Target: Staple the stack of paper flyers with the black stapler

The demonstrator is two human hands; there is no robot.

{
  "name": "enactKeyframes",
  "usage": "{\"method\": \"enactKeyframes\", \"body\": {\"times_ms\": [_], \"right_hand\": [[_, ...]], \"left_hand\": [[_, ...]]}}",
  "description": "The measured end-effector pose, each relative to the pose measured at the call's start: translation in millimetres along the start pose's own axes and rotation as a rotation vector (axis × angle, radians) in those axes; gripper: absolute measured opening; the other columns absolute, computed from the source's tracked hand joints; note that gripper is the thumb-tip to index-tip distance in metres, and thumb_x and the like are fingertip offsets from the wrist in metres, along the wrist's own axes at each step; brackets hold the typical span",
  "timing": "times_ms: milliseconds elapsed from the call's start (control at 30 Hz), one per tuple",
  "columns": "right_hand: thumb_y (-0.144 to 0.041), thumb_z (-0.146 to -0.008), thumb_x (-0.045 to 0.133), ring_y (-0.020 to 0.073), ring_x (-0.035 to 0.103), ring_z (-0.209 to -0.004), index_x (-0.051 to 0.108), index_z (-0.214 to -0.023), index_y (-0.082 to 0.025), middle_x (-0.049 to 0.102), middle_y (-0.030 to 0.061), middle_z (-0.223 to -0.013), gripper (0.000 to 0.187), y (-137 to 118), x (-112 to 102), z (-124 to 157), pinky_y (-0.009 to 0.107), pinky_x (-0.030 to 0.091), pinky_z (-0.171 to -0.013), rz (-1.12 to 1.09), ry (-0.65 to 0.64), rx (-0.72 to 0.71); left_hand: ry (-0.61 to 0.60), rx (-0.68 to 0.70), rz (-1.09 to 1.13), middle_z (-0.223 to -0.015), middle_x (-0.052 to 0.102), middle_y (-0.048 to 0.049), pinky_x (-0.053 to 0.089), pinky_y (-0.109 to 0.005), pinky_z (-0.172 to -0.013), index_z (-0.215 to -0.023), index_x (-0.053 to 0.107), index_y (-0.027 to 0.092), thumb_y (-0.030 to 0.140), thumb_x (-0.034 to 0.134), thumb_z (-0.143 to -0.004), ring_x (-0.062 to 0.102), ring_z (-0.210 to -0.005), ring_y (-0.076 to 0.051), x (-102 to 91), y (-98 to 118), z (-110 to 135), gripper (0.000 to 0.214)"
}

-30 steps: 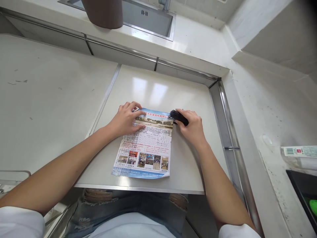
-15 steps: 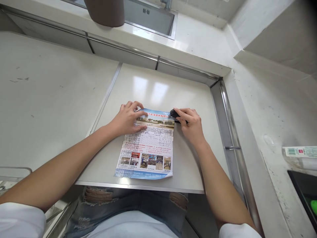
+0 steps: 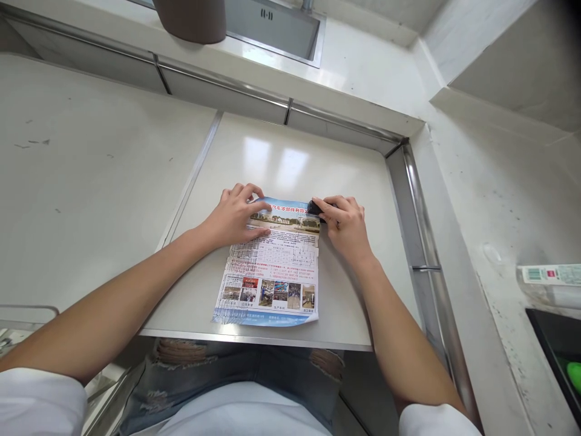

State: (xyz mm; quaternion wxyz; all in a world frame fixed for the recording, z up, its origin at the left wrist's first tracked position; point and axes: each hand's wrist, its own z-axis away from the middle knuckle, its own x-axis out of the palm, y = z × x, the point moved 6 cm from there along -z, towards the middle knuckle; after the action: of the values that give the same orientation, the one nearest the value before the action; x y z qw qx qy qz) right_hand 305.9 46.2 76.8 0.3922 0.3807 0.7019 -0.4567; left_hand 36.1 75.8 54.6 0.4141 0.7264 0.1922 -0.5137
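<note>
A printed flyer (image 3: 276,260) with blue bands, photos and red lettering lies on the pale board in front of me. My left hand (image 3: 240,213) rests on its upper left part, fingers spread and pressing the sheet. At the upper right edge, my right hand (image 3: 344,225) grips a black stapler (image 3: 316,208). The stapler's front end overlaps the flyer's corner, and its rear is hidden under my fingers. Several rows of small dark marks run along the flyer's left side. Its lower right corner curls up.
The pale board (image 3: 318,163) has a metal seam on its left and a raised counter (image 3: 363,79) behind it. A brown bin (image 3: 193,18) stands beside the sink (image 3: 272,30). On the right counter are a clear package (image 3: 551,284) and a black tray (image 3: 558,345).
The stapler looks more pressed down, and my right fingers have shifted slightly left over it. My left hand and the flyer have hardly moved.
</note>
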Motion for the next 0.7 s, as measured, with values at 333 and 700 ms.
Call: {"method": "enactKeyframes", "body": {"times_ms": [333, 700], "right_hand": [[-0.012, -0.101, 0.05, 0.0333, 0.057, -0.114, 0.079, -0.138, -0.037, 0.074, 0.0107, -0.121, 0.054, -7, 7, 1, 0.053, 0.043, -0.1, 0.098, 0.012, 0.019], [-0.003, -0.095, 0.051, 0.0387, 0.054, -0.123, 0.069, -0.144, -0.033, 0.069, 0.0172, -0.132, 0.06, -29, 18, 2, 0.061, 0.038, -0.11, 0.296, -0.049, -0.031]], "left_hand": [[-0.007, -0.007, 0.018, -0.146, 0.06, -0.0134, 0.041, -0.059, -0.109, -0.13, 0.08, 0.031, 0.05, 0.088, -0.089, 0.052, -0.128, -0.04, 0.7, 1, 0, 0.046], [0.006, 0.008, -0.027, -0.145, 0.061, -0.0153, 0.043, -0.059, -0.106, -0.129, 0.079, 0.029, 0.053, 0.085, -0.09, 0.054, -0.127, -0.04, -0.1, -1, 0, 0.046]]}}
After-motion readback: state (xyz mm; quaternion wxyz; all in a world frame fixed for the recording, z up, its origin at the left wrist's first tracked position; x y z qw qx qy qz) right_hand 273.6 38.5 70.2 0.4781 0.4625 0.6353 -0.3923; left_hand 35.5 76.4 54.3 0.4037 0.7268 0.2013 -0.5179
